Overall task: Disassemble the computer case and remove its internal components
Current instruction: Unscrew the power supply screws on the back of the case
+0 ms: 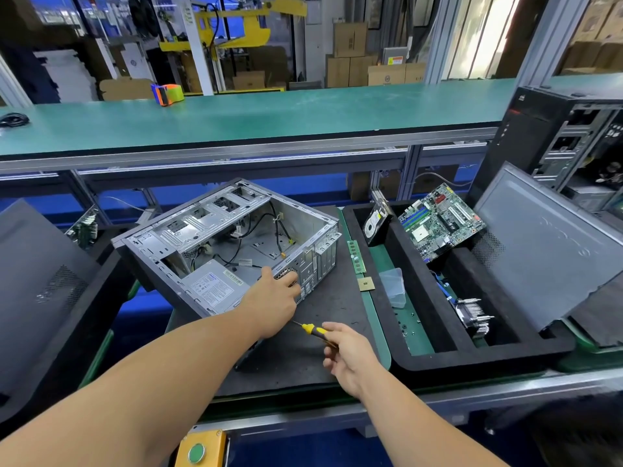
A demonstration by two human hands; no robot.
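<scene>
An open grey computer case (pixel 215 237) lies on its side on a dark mat (pixel 303 358), with loose cables and a grey power supply (pixel 215 286) inside. My left hand (pixel 274 303) rests on the case's near rear corner, fingers curled over the edge by the power supply. My right hand (pixel 347 357) grips a yellow-and-black screwdriver (pixel 312 329), tip pointing left toward the case. To the right, a black foam tray (pixel 421 362) holds a motherboard (pixel 441 220), a hard drive (pixel 376 227) and a heatsink fan (pixel 472 316).
A RAM stick (pixel 356 256), a CPU chip (pixel 366 284) and a clear plastic box (pixel 394 286) lie between case and tray. A grey side panel (pixel 546 244) leans at right, another computer tower (pixel 559 143) behind it. A green button (pixel 196 453) sits at the near edge.
</scene>
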